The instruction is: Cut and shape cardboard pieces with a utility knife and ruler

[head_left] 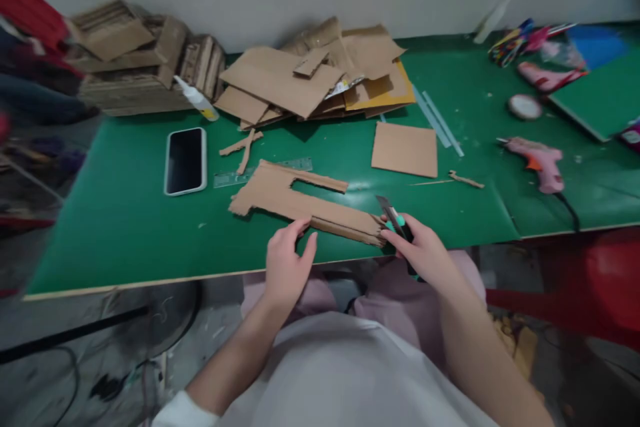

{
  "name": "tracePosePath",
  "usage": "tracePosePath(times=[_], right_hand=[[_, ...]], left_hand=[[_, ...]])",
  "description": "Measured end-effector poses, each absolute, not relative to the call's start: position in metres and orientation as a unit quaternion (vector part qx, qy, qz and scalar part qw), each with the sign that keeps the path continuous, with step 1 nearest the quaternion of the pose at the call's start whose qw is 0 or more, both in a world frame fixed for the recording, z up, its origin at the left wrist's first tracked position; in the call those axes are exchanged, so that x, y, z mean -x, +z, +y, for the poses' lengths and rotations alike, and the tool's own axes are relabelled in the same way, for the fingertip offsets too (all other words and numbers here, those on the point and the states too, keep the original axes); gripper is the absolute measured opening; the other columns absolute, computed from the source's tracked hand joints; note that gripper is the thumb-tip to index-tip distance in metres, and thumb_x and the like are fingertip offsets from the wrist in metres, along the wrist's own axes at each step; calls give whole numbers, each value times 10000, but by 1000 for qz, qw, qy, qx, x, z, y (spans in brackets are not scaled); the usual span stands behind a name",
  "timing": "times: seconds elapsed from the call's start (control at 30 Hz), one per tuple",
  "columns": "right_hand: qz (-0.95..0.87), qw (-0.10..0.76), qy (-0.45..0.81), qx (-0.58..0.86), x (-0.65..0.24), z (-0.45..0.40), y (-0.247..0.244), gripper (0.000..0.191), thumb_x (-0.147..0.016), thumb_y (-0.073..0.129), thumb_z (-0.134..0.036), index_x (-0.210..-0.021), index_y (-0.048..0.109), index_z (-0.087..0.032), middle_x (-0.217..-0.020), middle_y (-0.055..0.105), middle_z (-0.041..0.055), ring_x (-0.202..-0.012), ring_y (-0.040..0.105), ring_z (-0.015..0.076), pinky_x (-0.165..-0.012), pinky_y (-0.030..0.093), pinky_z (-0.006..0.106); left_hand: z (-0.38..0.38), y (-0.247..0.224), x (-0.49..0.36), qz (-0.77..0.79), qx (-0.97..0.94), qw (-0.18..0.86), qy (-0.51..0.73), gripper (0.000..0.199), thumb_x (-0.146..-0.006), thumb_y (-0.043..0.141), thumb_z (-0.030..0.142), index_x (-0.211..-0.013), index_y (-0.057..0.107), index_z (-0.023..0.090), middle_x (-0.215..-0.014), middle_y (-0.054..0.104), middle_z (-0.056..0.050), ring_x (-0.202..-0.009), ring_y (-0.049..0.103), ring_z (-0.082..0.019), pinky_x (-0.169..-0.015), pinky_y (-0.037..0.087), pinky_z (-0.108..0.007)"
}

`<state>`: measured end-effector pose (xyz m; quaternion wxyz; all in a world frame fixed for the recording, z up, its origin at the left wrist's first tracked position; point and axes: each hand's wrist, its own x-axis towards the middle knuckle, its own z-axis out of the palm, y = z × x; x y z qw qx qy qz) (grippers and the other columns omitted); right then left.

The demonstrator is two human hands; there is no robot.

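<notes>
An irregular piece of brown cardboard (280,195) with a slot cut in it lies near the front edge of the green table. My left hand (290,257) touches its lower edge with the fingertips, thumb and fingers apart. A utility knife (400,223) with a black and teal handle is held in my right hand (423,250), its blade out and pointing up and left. That hand is at the torn right end of the cardboard. Beneath the cardboard's upper left part, a clear ruler (230,177) shows partly.
A phone (185,161) and crossed cardboard strips (244,148) lie left. Behind are cardboard stacks (280,77) and a glue bottle (199,101). A cardboard square (405,149), a pink glue gun (540,163) and a round lid (525,107) are right.
</notes>
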<state>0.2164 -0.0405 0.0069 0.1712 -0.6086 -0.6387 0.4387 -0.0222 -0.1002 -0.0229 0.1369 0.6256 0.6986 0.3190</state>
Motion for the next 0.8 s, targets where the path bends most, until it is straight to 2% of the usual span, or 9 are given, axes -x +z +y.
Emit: tracePosePath(times=[0.07, 0.13, 0.2, 0.27, 0.37, 0.43, 0.63, 0.7, 0.8], right_hand=[[-642, 156, 433, 612, -215, -40, 7, 371, -815, 524, -482, -1042, 593, -196, -732, 612, 16, -598, 538, 159, -538, 401, 268], [-649, 143, 431, 610, -215, -40, 7, 376, -821, 515, -488, -1055, 591, -203, -756, 626, 25, -645, 562, 177, -563, 416, 279], [-661, 142, 426, 602, -214, -41, 6, 377, -824, 515, -486, -1070, 586, -209, -838, 649, 41, -718, 588, 196, -613, 441, 297], [-672, 149, 418, 593, -214, -42, 4, 371, -828, 521, -470, -1087, 577, -211, -951, 660, 59, -819, 605, 215, -689, 460, 320], [-682, 160, 409, 585, -212, -46, 1, 353, -834, 530, -440, -1103, 566, -214, -1074, 649, 71, -965, 595, 233, -811, 452, 346], [-684, 160, 411, 580, -211, -48, 1, 347, -838, 525, -443, -1101, 565, -219, -1087, 649, 68, -991, 592, 232, -843, 446, 350], [-653, 161, 427, 605, -221, -48, 12, 399, -805, 539, -503, -1106, 598, -248, -1054, 668, 45, -945, 611, 223, -805, 470, 330], [-607, 176, 399, 664, -234, -46, 20, 436, -760, 585, -514, -1113, 618, -261, -947, 687, 36, -863, 627, 218, -758, 479, 325], [-512, 218, 313, 770, -273, -42, 30, 567, -680, 660, -513, -1192, 603, -275, -703, 663, 23, -636, 615, 192, -624, 478, 318]], left_hand=[[-98, -24, 20, 715, -593, 166, 331, 301, -858, 551, 313, -1146, 516, 233, -1013, 645, -62, -811, 604, -176, -758, 505, -344], [-94, -24, 19, 730, -566, 182, 337, 330, -835, 583, 342, -1142, 509, 244, -906, 630, -40, -735, 582, -159, -694, 508, -325], [-90, -22, 18, 734, -527, 222, 368, 327, -816, 604, 353, -1107, 502, 244, -803, 591, -12, -672, 573, -141, -618, 503, -289], [-84, -21, 16, 717, -469, 296, 421, 333, -797, 620, 337, -1078, 475, 234, -781, 559, 3, -640, 583, -120, -577, 507, -256], [-76, -20, 14, 670, -375, 404, 498, 400, -763, 638, 282, -1092, 419, 223, -869, 558, -11, -696, 625, -113, -653, 546, -265], [-73, -19, 13, 646, -334, 441, 526, 445, -745, 644, 250, -1116, 400, 220, -923, 566, -23, -747, 639, -117, -711, 555, -284], [-70, -18, 14, 625, -313, 465, 544, 493, -709, 684, 222, -1141, 446, 217, -937, 583, -19, -775, 634, -111, -735, 555, -264], [-70, -19, 14, 621, -315, 465, 547, 500, -706, 689, 211, -1150, 458, 221, -916, 581, -12, -778, 629, -108, -721, 556, -246], [-71, -21, 13, 627, -319, 457, 544, 498, -715, 687, 228, -1161, 466, 225, -926, 568, -14, -760, 617, -102, -677, 569, -238]])
